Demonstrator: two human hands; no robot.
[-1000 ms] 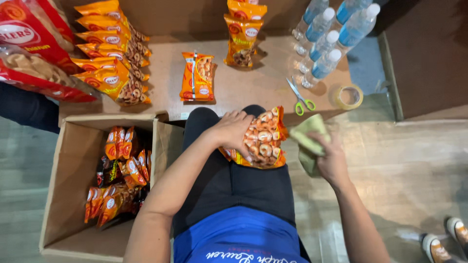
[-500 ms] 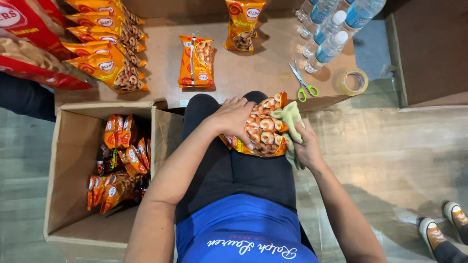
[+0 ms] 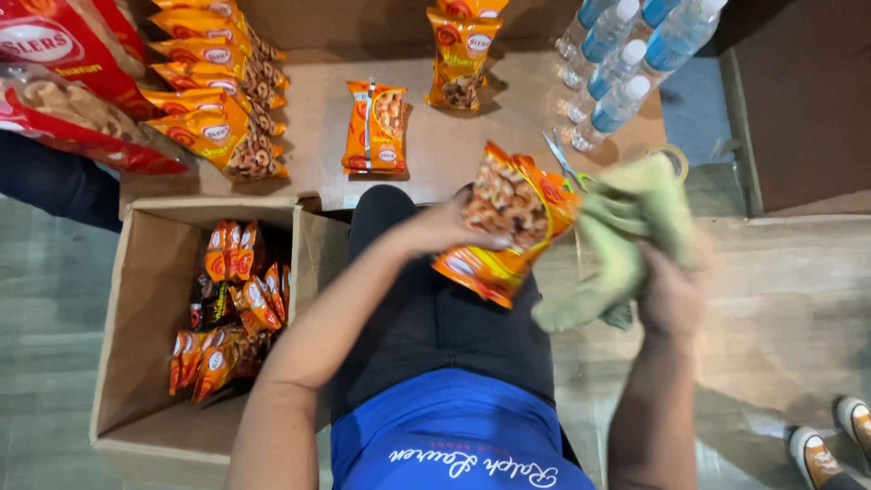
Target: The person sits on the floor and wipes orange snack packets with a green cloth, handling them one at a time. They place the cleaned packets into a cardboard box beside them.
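My left hand [image 3: 442, 227] grips an orange snack packet [image 3: 508, 222] and holds it raised above my lap, tilted up. My right hand [image 3: 671, 290] clutches a crumpled light green cloth [image 3: 617, 240] just to the right of the packet, close beside it. Both are lifted over my dark-trousered legs. The motion blurs the cloth and right hand.
An open cardboard box [image 3: 127, 299] with several orange packets stands at my left. A low table [image 3: 308, 127] ahead holds more orange packets, a twin packet [image 3: 375, 127], water bottles [image 3: 617, 63], scissors [image 3: 562, 163] and a tape roll [image 3: 671, 159]. Big red bags [image 3: 63, 82] at top left; someone's shoes [image 3: 826, 440] at bottom right.
The packet has risen off my lap in my left hand. My right hand with the green cloth has lifted and swung out to the packet's right.
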